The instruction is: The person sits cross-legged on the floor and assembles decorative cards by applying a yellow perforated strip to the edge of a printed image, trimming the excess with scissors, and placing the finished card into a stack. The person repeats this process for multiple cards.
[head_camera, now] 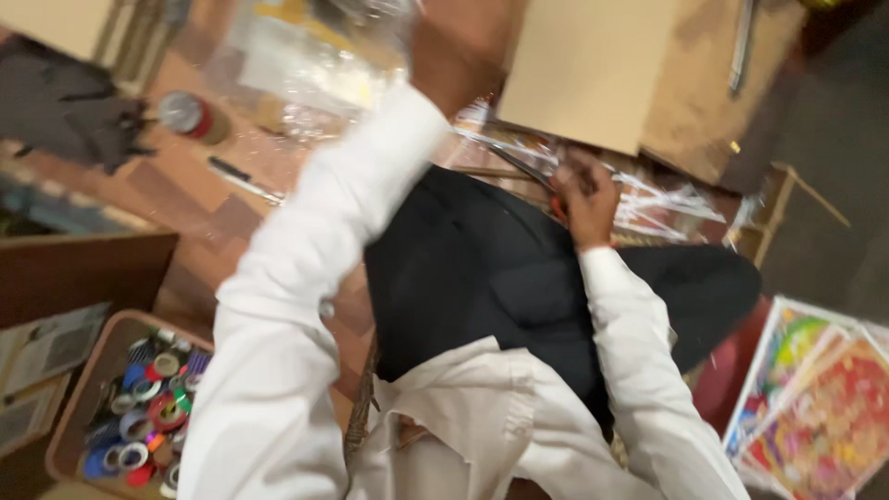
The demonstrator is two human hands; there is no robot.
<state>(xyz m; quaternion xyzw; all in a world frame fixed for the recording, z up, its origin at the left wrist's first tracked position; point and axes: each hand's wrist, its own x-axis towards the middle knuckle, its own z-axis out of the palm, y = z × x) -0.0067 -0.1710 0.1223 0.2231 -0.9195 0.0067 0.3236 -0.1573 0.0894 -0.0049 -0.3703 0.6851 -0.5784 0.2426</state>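
My left hand (460,42) is raised at the top centre, blurred, and grips the edge of a clear plastic sheet (310,60) that hangs to its left. My right hand (587,202) is lower, above my dark-trousered knee, and holds red-handled scissors (532,169) whose blades point up and left. Strips of clear plastic (669,200) lie just right of that hand. A large tan cardboard sheet (593,69) lies beyond both hands on the wooden floor.
A cardboard box of coloured tape rolls (81,393) sits at the lower left. A red tape roll (191,116), a dark pen-like tool (243,180) and a dark cloth (65,102) lie at the upper left. Colourful prints (820,407) are stacked at the lower right.
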